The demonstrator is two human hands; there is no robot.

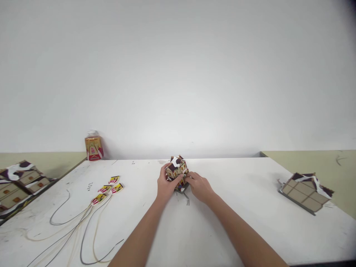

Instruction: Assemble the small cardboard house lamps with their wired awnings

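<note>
A small model house (176,167) with a dark, white-patched roof and cream walls with little windows is held above the middle of the white table. My left hand (166,184) wraps round its left side, thumb across the front. On the right, the fingers of my right hand (198,184) are pressed together against the house's lower right side; whether they pinch a small part there is hidden. Thin dark wire ends (187,198) hang below the dark base of the house.
Several red-and-yellow cards (99,199) with long wires lie on the white table (239,237) at the left. A bottle (94,147) stands at the back left by the wall. Other model houses sit at the far left (20,185) and right (306,193).
</note>
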